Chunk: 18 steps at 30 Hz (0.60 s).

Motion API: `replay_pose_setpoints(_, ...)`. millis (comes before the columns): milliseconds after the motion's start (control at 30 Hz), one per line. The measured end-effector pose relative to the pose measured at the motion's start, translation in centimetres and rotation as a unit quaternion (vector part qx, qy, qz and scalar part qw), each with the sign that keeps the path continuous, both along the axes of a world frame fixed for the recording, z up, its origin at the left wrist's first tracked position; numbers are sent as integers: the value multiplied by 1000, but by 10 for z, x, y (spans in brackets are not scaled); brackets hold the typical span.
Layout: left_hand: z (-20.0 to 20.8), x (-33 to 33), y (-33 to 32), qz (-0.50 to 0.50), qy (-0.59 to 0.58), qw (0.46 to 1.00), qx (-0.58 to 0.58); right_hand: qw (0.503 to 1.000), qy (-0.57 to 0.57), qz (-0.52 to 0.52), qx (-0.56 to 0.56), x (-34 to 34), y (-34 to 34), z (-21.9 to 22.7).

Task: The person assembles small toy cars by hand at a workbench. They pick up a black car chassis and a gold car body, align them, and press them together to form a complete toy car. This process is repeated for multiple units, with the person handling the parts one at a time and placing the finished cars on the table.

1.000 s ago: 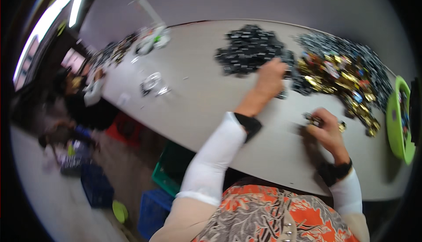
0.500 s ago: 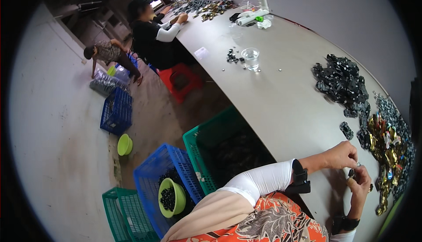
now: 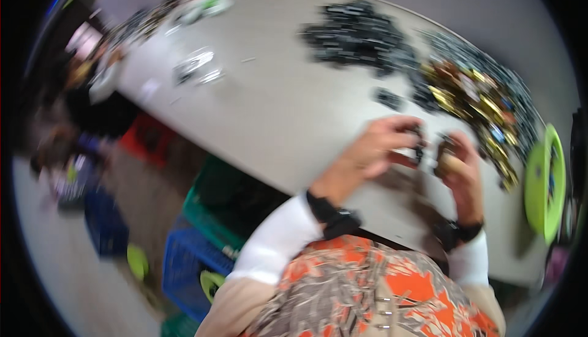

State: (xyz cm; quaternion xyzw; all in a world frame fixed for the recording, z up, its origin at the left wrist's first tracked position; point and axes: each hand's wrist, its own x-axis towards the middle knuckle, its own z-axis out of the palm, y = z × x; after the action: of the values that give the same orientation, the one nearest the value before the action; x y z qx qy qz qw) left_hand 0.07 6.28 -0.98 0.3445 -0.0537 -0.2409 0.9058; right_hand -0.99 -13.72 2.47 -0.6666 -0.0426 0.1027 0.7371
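Observation:
Over the near part of the table (image 3: 275,110), my left hand (image 3: 380,147) has its fingers closed on a small black part (image 3: 419,146). My right hand (image 3: 467,168) grips a small dark part (image 3: 444,152) between thumb and fingers. A narrow gap separates the two hands, and motion blur hides the parts' details. Just beyond my left hand lies a single black piece (image 3: 388,98), short of a large heap of black plastic pieces (image 3: 358,37). Shiny gold pieces (image 3: 468,95) are heaped beyond my right hand, bordered by many small grey parts (image 3: 517,86).
A lime green bowl (image 3: 534,196) stands at the table's right end. Clear cups (image 3: 205,67) sit farther left. Below the table edge are a green crate (image 3: 199,205) and a blue crate (image 3: 174,266). A red stool (image 3: 147,141) and a blurred co-worker (image 3: 95,101) are at far left.
The view has swung to the right, shifting the scene leftward and bringing the lime bowl into sight. My hands, close together before, are now apart, each with a part.

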Motion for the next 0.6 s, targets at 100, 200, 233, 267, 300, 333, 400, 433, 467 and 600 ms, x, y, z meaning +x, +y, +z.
replay_pose_setpoints(100, 16, -5, -9, 3, 12, 1000, 0, 992, 33, 36, 120, -3, -6, 9)
replay_pose_setpoints(200, 19, -2, -18, -23, 19, 999, -17, 988, 10, 4, 156, -5, -12, 7)
replay_pose_setpoints(233, 19, -3, -21, -24, 25, 999, -14, 987, 7, -4, 163, -7, -13, 6)
replay_pose_setpoints(267, 20, -3, -23, -23, 31, 999, -11, 986, 3, -11, 169, -9, -14, 6)
replay_pose_setpoints(300, 20, -4, -23, -17, 37, 999, -7, 984, 1, -13, 176, -10, -14, 5)
replay_pose_setpoints(333, 18, -4, -24, -17, 34, 999, -7, 985, -5, -15, 174, -11, -15, 4)
replay_pose_setpoints(400, 16, -5, -24, -13, 29, 999, -6, 985, -18, -16, 170, -13, -16, 4)
replay_pose_setpoints(433, 16, -6, -24, -6, 31, 999, -2, 984, -12, -19, 176, -14, -15, 5)
replay_pose_setpoints(467, 16, -7, -24, -1, 30, 1000, 1, 983, -5, -18, 182, -14, -14, 4)
replay_pose_setpoints(600, 20, -9, -30, 13, 24, 1000, 5, 976, 41, -5, 215, -13, -17, 4)
